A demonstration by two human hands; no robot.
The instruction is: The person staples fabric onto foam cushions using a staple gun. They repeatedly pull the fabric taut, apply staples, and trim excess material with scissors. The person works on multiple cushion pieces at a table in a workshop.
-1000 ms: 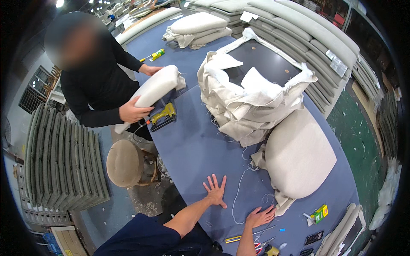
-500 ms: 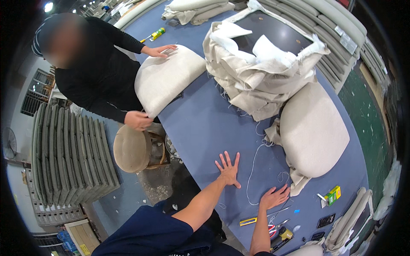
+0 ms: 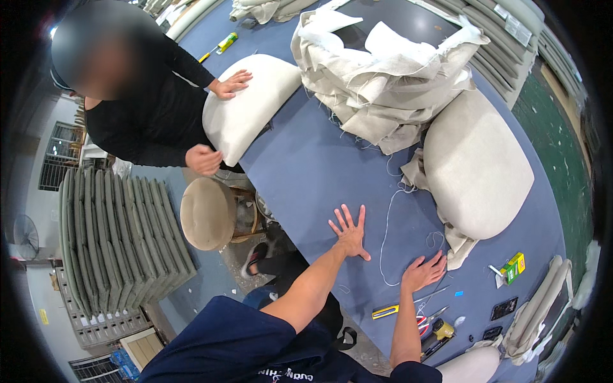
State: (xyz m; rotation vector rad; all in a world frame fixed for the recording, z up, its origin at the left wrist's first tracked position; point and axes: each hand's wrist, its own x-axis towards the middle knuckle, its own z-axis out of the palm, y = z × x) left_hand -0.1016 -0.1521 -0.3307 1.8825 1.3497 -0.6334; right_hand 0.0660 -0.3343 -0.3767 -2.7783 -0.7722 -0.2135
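Note:
My left hand (image 3: 349, 239) lies flat on the blue-grey table (image 3: 300, 185), fingers spread, holding nothing. Palm down to its right rests my right hand (image 3: 423, 274), also open, close to the loose fabric edge of a beige upholstered cushion (image 3: 479, 169). A thin white thread (image 3: 384, 250) curls over the tabletop between my hands and up toward that cushion. Beside my right wrist are a screwdriver with a yellow handle (image 3: 385, 311) and red-handled scissors (image 3: 424, 324). Ahead stands a big heap of beige fabric (image 3: 377, 115) with frayed edges.
Across the corner, a person in black (image 3: 153, 115) has one hand on another beige cushion (image 3: 252, 105). A round stool (image 3: 207, 214) stands by the table's left edge, near stacked grey pads (image 3: 124, 242). At right lie a green-yellow box (image 3: 513, 268) and a phone (image 3: 504, 309).
My view has shifted, so the table's things sit a little differently in it. Both my hands stay flat on the table. The other person's hand has moved slightly on their cushion.

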